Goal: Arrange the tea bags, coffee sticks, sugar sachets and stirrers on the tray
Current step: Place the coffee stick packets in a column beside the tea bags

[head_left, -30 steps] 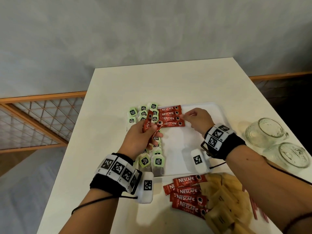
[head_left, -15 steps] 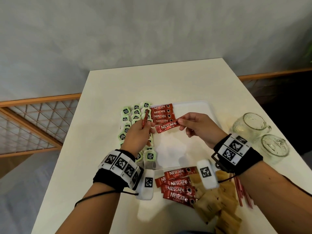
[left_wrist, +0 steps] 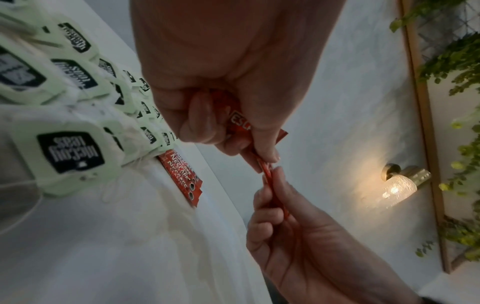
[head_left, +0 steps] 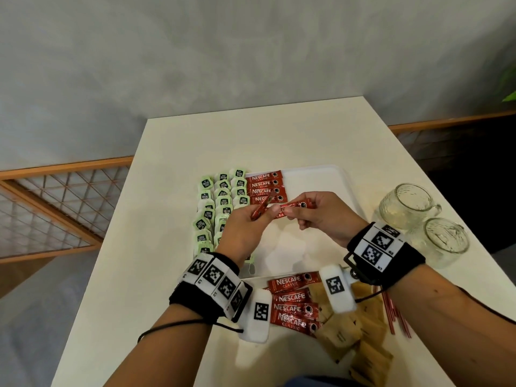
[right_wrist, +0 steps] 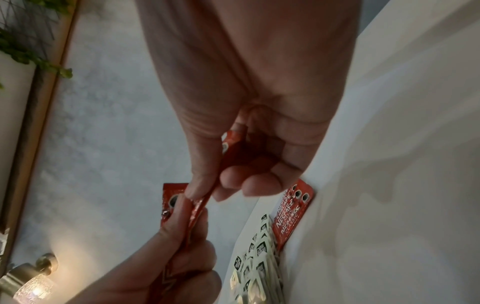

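On a white desk (head_left: 173, 152), a tray (head_left: 315, 177) is sitting mid-desk, tea bags (head_left: 220, 202) filling its left edge and four coffee sticks (head_left: 264, 187) lining its far edge beside them. Above the tray, the left hand (head_left: 245, 230) is gripping spare sticks (head_left: 261, 209) while the right hand (head_left: 324, 216) is pinching one stick (head_left: 294, 206) in its fingers (left_wrist: 280, 181), apparently drawing it away. The coffee row is judged under way; next, the stick needs laying flat below the fourth. More sticks, sugar sachets (head_left: 354, 339) and stirrers (head_left: 396, 317) are waiting at the desk's near edge.
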`<action>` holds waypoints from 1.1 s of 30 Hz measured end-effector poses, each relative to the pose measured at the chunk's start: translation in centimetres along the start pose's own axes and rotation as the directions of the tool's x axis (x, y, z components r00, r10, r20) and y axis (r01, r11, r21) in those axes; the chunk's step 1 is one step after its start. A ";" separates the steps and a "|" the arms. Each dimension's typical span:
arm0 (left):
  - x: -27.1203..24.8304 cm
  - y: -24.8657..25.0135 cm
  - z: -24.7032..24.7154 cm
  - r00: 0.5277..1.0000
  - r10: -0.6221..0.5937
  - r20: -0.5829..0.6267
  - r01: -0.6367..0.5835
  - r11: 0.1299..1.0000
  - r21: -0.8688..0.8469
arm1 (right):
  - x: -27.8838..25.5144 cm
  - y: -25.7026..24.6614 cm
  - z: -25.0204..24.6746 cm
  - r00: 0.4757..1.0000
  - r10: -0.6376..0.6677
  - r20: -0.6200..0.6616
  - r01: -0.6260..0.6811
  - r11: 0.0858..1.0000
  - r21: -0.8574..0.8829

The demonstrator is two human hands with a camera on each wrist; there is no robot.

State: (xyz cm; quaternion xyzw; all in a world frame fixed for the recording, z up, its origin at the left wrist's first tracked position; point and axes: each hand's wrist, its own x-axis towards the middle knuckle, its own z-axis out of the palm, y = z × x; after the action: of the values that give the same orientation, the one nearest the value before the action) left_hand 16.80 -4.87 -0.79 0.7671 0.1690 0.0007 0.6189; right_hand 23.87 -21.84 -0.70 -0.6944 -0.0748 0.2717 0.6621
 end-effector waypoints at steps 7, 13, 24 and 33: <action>0.7 0.5 -1.5 1.000 -0.030 0.004 0.030 0.999 0.015 | 0.5 -0.6 -1.4 0.994 0.028 0.102 -0.032 0.999 0.035; 1.3 1.5 -2.8 0.995 -0.070 -0.072 0.076 0.993 0.087 | 1.9 0.0 -2.6 0.996 0.069 -0.049 -0.078 0.975 -0.208; 2.0 0.5 -4.2 0.981 -0.146 -0.128 0.138 0.988 -0.064 | 6.1 3.0 -1.4 0.940 0.117 -0.322 -0.242 0.890 -0.386; 2.6 -0.5 -5.1 0.982 -0.119 -0.149 0.114 0.993 -0.040 | 8.1 2.6 0.6 0.921 0.105 -0.376 -0.269 0.869 -0.415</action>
State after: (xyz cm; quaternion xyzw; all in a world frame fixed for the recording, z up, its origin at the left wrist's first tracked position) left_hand 18.04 0.75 -0.57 0.7437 0.2600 0.0252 0.6154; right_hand 29.75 -17.87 -5.46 -0.8713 0.0477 0.1856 0.4519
